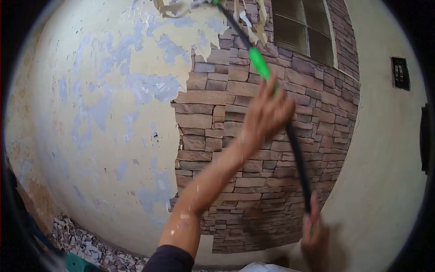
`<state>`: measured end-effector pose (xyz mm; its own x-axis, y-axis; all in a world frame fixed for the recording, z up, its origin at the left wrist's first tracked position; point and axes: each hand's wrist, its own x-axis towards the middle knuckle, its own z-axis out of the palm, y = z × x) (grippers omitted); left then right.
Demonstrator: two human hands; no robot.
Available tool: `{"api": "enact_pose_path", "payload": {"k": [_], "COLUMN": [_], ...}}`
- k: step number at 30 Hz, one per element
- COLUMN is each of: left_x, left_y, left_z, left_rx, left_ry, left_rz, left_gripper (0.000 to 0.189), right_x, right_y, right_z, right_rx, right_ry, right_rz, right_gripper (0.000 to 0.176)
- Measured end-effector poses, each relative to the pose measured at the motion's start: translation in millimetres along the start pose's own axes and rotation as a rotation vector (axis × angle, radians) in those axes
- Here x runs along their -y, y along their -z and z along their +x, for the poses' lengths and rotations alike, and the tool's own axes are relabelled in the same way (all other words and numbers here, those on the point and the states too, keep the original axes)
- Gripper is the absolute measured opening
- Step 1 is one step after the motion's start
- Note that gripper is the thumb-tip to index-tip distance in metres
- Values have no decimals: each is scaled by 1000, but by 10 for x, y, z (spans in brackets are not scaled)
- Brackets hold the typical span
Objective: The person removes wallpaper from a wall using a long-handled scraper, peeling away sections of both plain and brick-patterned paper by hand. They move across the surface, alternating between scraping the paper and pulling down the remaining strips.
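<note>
My left hand [270, 106] is wrapped round the upper part of a long-handled scraper [299, 158], just below its bright green section. Lower down, my right hand [315, 233] grips the same black pole near its bottom end; this hand is blurred. The pole slants up and left across the wall. Its head lies at the top edge of view, mostly cut off, beside torn, hanging strips of wallpaper [260, 27]. Stone-patterned wallpaper [267, 181] covers the wall behind both hands, with a ragged left edge. Small pale flecks stick to my left forearm.
Left of the paper, the bare wall [149, 118] shows cream and bluish-grey patches. A paned window [308, 31] is at the upper right, with a dark switch box [400, 73] beyond. Scraps of paper [90, 245] cover the floor at lower left, near a green object [79, 263].
</note>
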<state>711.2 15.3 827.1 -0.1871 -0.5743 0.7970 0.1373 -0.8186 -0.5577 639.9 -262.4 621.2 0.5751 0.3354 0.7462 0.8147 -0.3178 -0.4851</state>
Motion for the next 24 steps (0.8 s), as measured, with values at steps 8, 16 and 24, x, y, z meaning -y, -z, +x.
{"api": "enact_pose_path", "payload": {"k": [8,16,24], "left_x": [1860,234,-1315], "left_y": [-574,-124,247], "left_z": [1841,158,-779], "left_rx": [-8,-14,249], "left_ry": [-17,-62,27], "left_rz": [129,145,-142], "left_gripper": [7,10,19], "right_x": [989,-60,-1071], "right_y": [767,54,-289], "right_z": [2301,328,-1274], "right_rx": [-39,26,86], "right_ry": [138,159,9], "right_rz": [-37,-109,-193], "right_gripper": [51,58,55]}}
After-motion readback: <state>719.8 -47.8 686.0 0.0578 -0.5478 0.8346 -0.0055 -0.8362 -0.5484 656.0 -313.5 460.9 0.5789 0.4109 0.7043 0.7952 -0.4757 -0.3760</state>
